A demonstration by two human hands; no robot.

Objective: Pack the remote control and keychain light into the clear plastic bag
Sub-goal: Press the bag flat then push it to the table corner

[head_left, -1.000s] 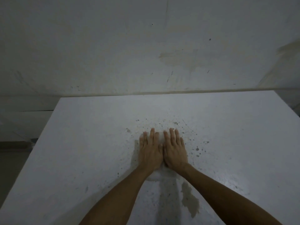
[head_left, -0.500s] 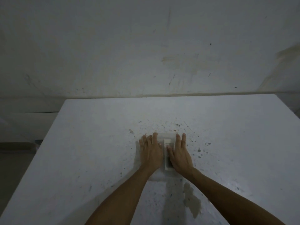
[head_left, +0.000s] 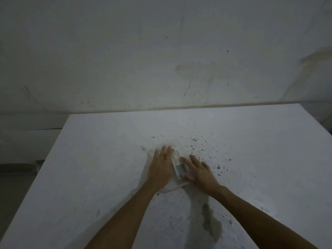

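both hands lie on a white, speckled and stained tabletop (head_left: 89,168), framing a small white rectangular remote control (head_left: 178,164) that rests flat between them, its button end pointing away from the person and its pale display window nearer the wrists.

a thin clear plastic bag (head_left: 170,187) seems to lie under and around the remote; its crumpled near edge shows just below the heels of the hands. judged from that, the remote is probably already inside and the hands are pressing the film flat, but the dim light leaves this uncertain.

left hand (head_left: 160,168): palm down, fingers (head_left: 166,151) straight and close together, laid flat just left of the remote. it grips nothing; it looks to be pinning the bag so it does not slide.

right hand (head_left: 200,172): palm down, fingers (head_left: 195,159) spread loosely, thumb against the remote's near right edge, index tip touching its right side. no closed grip either; it steadies or nudges the remote.

keychain light: not visible anywhere. it may be hidden under a palm or in the bag; cannot tell.

likely step: settling the contents and smoothing the bag.
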